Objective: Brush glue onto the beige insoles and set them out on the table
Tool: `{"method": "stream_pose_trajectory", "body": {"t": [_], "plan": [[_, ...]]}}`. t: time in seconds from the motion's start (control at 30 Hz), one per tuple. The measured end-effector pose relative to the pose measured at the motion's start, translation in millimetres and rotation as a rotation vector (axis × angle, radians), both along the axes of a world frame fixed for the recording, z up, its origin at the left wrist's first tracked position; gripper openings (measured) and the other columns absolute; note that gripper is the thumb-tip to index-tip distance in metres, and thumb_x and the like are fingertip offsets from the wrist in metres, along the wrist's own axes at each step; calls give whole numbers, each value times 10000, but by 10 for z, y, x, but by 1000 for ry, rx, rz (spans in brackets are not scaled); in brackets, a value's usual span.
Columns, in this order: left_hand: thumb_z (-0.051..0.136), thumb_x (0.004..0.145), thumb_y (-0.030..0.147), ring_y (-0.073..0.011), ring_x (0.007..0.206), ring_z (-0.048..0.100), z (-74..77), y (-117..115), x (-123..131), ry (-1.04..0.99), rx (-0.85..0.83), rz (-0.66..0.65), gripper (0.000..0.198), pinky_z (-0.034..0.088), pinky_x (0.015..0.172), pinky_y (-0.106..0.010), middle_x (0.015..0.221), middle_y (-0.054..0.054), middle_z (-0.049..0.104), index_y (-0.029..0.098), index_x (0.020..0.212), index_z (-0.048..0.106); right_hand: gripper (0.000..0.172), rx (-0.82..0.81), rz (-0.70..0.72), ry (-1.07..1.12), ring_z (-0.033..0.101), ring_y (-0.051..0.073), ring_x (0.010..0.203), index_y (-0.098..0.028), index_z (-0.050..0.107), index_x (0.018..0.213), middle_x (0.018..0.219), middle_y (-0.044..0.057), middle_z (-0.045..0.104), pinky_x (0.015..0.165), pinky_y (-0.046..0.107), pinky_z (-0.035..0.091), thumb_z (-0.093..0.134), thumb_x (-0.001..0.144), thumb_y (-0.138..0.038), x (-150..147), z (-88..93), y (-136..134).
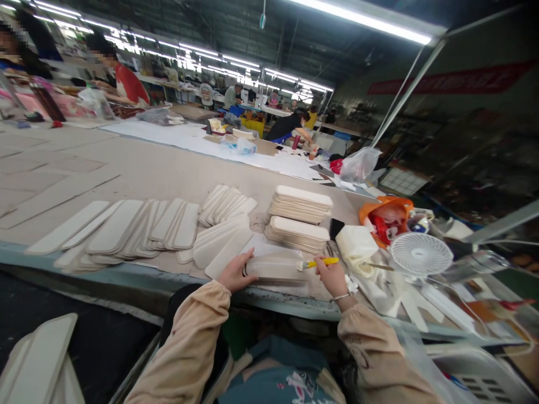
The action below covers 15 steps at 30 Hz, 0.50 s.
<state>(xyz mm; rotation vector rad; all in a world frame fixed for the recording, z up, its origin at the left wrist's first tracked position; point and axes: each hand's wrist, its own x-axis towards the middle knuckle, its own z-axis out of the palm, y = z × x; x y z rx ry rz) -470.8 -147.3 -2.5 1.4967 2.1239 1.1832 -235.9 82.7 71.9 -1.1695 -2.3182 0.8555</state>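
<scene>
In my right hand (332, 276) is a brush with a yellow handle (314, 262). Its bristles touch the right end of the top piece on a low stack of pale, flat strips (273, 267) at the table's front edge. My left hand (236, 273) grips the left end of that stack, thumb in front and fingers behind. Behind the stack stand two neat piles of round-cornered white strips, a rear one (301, 196) and a nearer one (298, 227). Left of my left hand, more strips (223, 241) lie fanned out, beside a long overlapping row (126, 224).
On the right sit a white block-shaped container (357, 244), a white fan (421, 253), an orange bag (385, 210) and loose scraps. More strips (40, 362) lie at lower left. Co-workers, one in a red top (130, 84), work at tables beyond.
</scene>
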Motion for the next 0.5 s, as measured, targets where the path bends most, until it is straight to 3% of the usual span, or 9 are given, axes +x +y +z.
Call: {"method": "stream_pose_trajectory", "body": {"t": [0.13, 0.3, 0.4, 0.5], "plan": [[742, 725, 325, -301, 1236, 545, -12, 12, -10, 25, 0, 1, 866, 406, 1085, -471, 1331, -145, 586, 169, 1480, 349, 292, 201, 6, -51, 604, 196, 578, -188, 646, 879, 599, 26, 628, 574, 274, 372, 441, 888, -395, 112, 45, -110], [748, 723, 347, -296, 1228, 556, -28, 24, -9, 13, 13, 5, 885, 411, 1083, -464, 1317, -140, 594, 172, 1485, 332, 220, 478, 177, -324, 601, 189, 599, -181, 644, 912, 676, 65, 660, 554, 261, 320, 450, 940, -280, -146, -14, -671], [752, 720, 361, -297, 1225, 559, -47, 27, -17, 1, 18, 5, 892, 419, 1076, -454, 1308, -136, 600, 176, 1484, 329, 212, 455, 283, -287, 619, 189, 640, -176, 636, 899, 698, 75, 667, 581, 254, 344, 450, 949, -264, -425, 15, -1001], [750, 722, 379, -299, 1211, 569, -65, 27, -30, -12, 21, 6, 895, 433, 1060, -460, 1297, -136, 605, 179, 1483, 325, 215, 291, 356, -77, 630, 184, 677, -191, 631, 884, 714, 58, 670, 635, 252, 391, 443, 945, -277, -704, 50, -1193]]}}
